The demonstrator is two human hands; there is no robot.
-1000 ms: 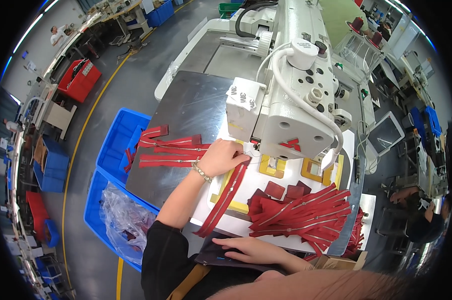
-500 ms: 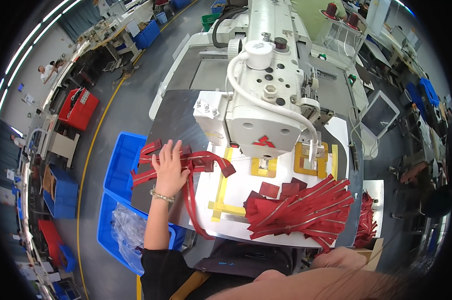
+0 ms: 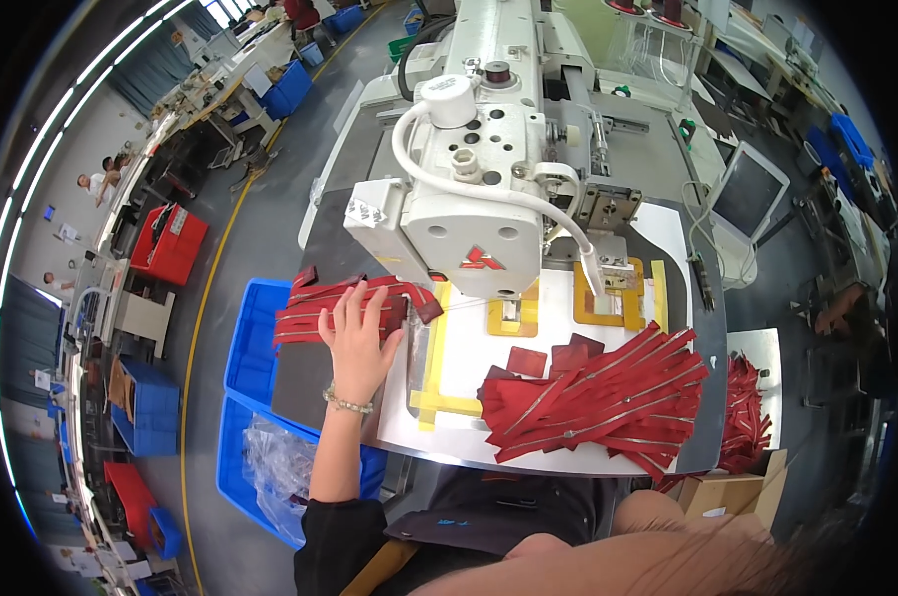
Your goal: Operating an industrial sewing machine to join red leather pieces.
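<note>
My left hand (image 3: 357,343), with a beaded bracelet at the wrist, lies over a small stack of red zippers (image 3: 300,316) at the left edge of the machine table. Its fingers are spread, and nothing is gripped in them. One zipper end bends to the right beyond the fingertips, beside the machine head. A larger fanned heap of red zippers (image 3: 598,402) covers the right front of the table. Some bare skin, perhaps of my right arm, shows at the lower right; my right hand's fingers are hidden there.
A white industrial sewing machine (image 3: 479,214) stands over the table, with yellow-framed clamp plates (image 3: 608,310) under it. Blue bins (image 3: 245,372) sit at the left, one holding clear plastic. More red zippers (image 3: 745,412) and a cardboard box (image 3: 732,494) are at the right, below a screen (image 3: 750,189).
The zippers by my left hand now lie closer together, and the long one that hung toward me has been drawn up among them. My left hand remains spread over them. The view has shifted slightly.
</note>
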